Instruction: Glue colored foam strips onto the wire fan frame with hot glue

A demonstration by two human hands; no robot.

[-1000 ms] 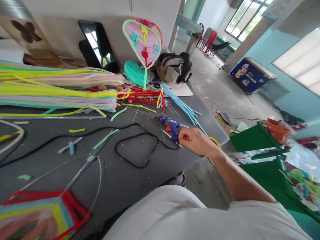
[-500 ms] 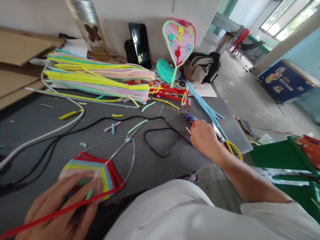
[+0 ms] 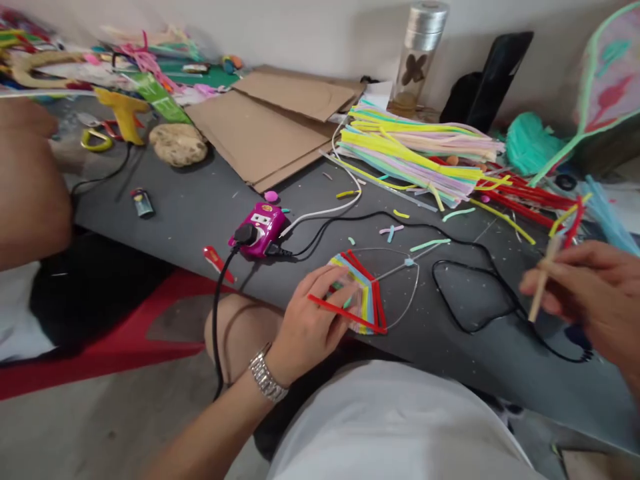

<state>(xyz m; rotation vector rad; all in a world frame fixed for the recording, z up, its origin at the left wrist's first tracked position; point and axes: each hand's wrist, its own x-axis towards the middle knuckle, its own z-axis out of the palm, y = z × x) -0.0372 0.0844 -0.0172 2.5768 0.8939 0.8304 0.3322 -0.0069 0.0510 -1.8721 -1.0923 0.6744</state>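
Dark grey table, crowded from end to end, and the action sits right at its front edge! The left hand is curled down, fingers closed on one red pipe cleaner and pressing it over a fan of pipe-cleaner strips. Those strips, about five that can be told apart, cover one corner of a single wire loop frame lying flat on the table. Over on the right, the right hand is half closed, pinching one thin wooden stick. This looks like the strip-laying stage, and the red piece seems to call for seating along the frame's edge. Around them: one pink plug socket, one yellow glue gun, one big pipe-cleaner bundle, one heart-shaped pipe-cleaner fan. Another person's forearm enters at far left.
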